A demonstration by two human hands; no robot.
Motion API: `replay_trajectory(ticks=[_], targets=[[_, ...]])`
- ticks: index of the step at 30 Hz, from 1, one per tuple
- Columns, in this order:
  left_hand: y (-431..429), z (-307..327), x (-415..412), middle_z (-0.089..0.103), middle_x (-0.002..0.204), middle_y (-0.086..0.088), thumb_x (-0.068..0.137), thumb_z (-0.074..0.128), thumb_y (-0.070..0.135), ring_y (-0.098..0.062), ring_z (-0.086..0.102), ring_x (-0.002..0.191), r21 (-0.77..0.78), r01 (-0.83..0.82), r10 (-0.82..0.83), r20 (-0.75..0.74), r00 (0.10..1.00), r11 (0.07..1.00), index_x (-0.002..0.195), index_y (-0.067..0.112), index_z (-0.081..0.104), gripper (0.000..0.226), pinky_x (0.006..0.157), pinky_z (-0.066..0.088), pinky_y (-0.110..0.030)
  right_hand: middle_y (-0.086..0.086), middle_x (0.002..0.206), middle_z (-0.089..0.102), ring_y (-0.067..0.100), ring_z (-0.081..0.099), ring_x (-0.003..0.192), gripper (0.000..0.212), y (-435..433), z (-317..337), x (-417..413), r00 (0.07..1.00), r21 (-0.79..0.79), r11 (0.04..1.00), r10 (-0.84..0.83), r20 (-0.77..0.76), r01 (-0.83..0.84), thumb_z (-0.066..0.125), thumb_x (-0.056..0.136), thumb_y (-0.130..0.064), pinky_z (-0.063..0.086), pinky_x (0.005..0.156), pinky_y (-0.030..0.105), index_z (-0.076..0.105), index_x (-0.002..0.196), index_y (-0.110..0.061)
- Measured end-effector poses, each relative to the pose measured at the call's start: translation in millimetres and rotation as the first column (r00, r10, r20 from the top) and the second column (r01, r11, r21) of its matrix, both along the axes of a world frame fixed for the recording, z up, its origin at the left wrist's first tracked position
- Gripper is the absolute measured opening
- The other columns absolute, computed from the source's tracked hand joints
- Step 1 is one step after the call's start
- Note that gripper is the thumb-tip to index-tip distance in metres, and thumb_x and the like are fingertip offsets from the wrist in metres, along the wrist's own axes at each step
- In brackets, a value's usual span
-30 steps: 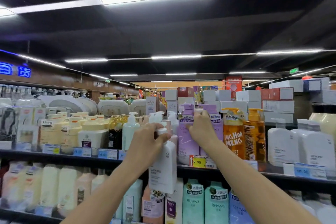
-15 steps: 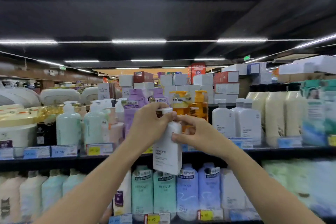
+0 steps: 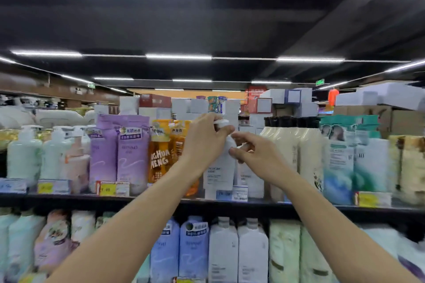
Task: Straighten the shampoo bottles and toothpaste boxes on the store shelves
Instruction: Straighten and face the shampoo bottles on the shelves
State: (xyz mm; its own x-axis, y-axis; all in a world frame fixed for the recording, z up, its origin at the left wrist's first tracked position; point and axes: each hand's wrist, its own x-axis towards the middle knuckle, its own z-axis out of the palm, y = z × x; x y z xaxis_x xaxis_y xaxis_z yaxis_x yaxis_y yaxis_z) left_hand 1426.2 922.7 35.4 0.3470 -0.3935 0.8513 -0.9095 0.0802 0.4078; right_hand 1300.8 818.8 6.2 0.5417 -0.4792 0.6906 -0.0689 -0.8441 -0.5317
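L hand (image 3: 204, 142) curled round pump top of white bottle (image 3: 219, 167). R hand (image 3: 257, 156) at its shoulder, grip unclear (blur). Bottle on upper shelf (image 3: 69, 199) btwn orange bottle (image 3: 161, 156) & white neighbour (image 3: 251, 177). Risk: tight slot, held up top only, so base could swing and knock neighbours off front edge.
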Motion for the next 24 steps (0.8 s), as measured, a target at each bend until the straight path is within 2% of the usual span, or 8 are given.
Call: replay_trajectory(ticks=[4,9,12,15,19,22,24], targets=[[-22.7,6.3,-4.0,0.056,0.098,0.008,0.091,0.069,0.039,-0.008,0.051,0.087,-0.016,-0.052,0.052,0.007,0.999,0.999,0.112,0.017,0.068,0.031,0.064,0.032,-0.008,-0.007,0.110,0.071,0.006,0.068,0.090,0.038,-17.1,7.5,-0.4,0.999,-0.031,0.999,-0.028,0.021,0.028,0.070,0.092,-0.029,0.049,0.083,0.016,0.064,0.130,-0.026],[-47.8,-5.2,5.7,0.066,0.105,-0.002,0.089,0.071,0.035,-0.017,0.060,0.094,0.021,-0.063,0.064,-0.008,0.998,0.998,0.107,0.014,0.070,0.028,0.080,0.044,-0.024,-0.006,0.107,0.071,0.008,0.066,0.090,0.029,-27.5,-10.4,4.9,0.996,-0.113,0.990,-0.086,0.010,0.086,0.064,0.095,-0.019,0.054,0.089,0.031,0.069,0.124,-0.022],[-58.7,-13.3,13.5,0.065,0.096,-0.001,0.087,0.071,0.038,-0.017,0.059,0.089,0.077,-0.104,0.107,-0.038,0.994,0.992,0.099,0.015,0.072,0.026,0.078,0.048,-0.030,-0.002,0.116,0.070,0.007,0.063,0.094,0.032,-28.4,-17.7,8.7,0.993,-0.137,0.985,-0.110,-0.033,0.105,0.062,0.097,-0.021,0.047,0.085,0.021,0.067,0.129,-0.019],[-66.4,-22.2,20.0,0.067,0.087,0.003,0.088,0.069,0.041,-0.015,0.061,0.082,0.119,-0.103,0.112,-0.069,0.991,0.987,0.094,0.014,0.073,0.028,0.070,0.047,-0.026,0.000,0.112,0.071,0.003,0.056,0.089,0.026,-30.9,-21.2,12.4,0.988,-0.209,0.967,-0.152,-0.025,0.144,0.062,0.097,-0.018,0.037,0.073,0.010,0.070,0.122,-0.014],[-71.2,-30.1,22.0,0.064,0.090,0.006,0.089,0.069,0.044,-0.008,0.057,0.082,0.116,-0.124,0.128,-0.023,0.992,0.985,0.099,0.015,0.071,0.031,0.065,0.036,-0.014,0.002,0.108,0.068,0.010,0.058,0.089,0.021,-36.0,-31.8,19.4,0.979,-0.241,0.950,-0.199,0.033,0.201,0.064,0.095,-0.013,0.037,0.077,0.017,0.072,0.114,-0.012],[-68.5,-30.1,23.6,0.067,0.100,0.002,0.090,0.068,0.046,-0.010,0.058,0.087,0.140,-0.117,0.118,0.002,0.993,0.983,0.105,0.016,0.069,0.034,0.073,0.041,-0.018,0.003,0.107,0.065,0.012,0.057,0.085,0.023,-37.1,-40.0,26.1,0.970,-0.282,0.929,-0.219,0.104,0.240,0.070,0.091,-0.009,0.039,0.078,0.020,0.073,0.113,-0.009],[-57.5,-32.6,26.4,0.064,0.108,0.002,0.092,0.066,0.045,-0.012,0.057,0.095,0.162,-0.089,0.088,0.011,0.996,0.983,0.111,0.018,0.066,0.033,0.078,0.041,-0.019,0.002,0.106,0.063,0.011,0.055,0.081,0.022,-30.9,-42.6,28.2,0.958,-0.294,0.919,-0.214,0.189,0.263,0.071,0.090,-0.011,0.047,0.076,0.026,0.073,0.112,-0.010]])
